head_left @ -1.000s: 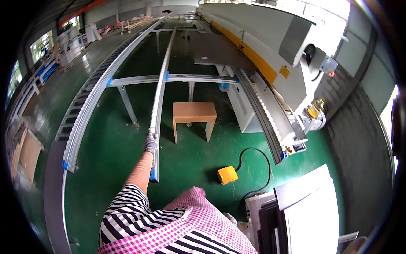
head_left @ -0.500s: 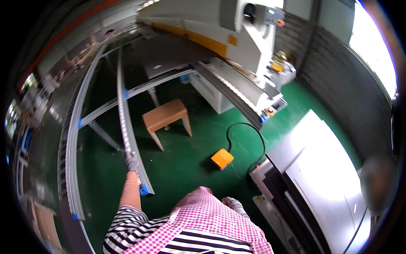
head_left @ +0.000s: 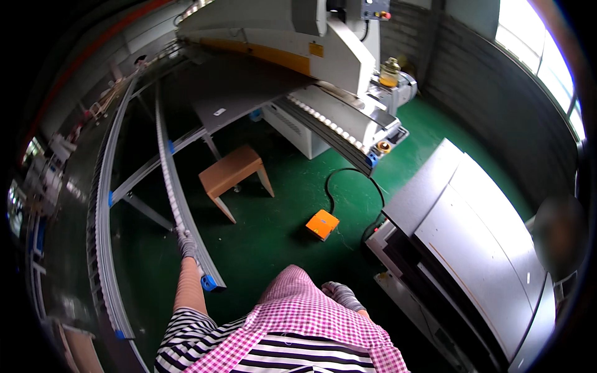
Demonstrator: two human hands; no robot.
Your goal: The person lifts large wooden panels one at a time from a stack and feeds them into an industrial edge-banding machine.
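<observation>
My left hand (head_left: 186, 242), in a grey striped glove, is closed over the near part of a long roller rail (head_left: 166, 165). A blue cap (head_left: 210, 283) covers the rail's near end, just beside my wrist. My right hand (head_left: 341, 294), gloved alike, is beside the pink checked apron (head_left: 292, 311); its fingertips are turned under and hidden, and nothing shows in it. Ahead, a large dark panel (head_left: 249, 84) with a small white label (head_left: 219, 112) lies across the rails and under the long white and yellow machine (head_left: 267, 53).
A brown stool (head_left: 230, 171) stands on the green floor right of the rail. An orange foot pedal (head_left: 323, 224) with a black cable lies nearer the middle. Stacked grey panels (head_left: 479, 230) fill the right side. A second rail (head_left: 102, 205) runs along the left.
The dark panel has come nearer, and its front edge now covers part of the crossbar. My view has shifted a little to the right. My left hand stays on the rail.
</observation>
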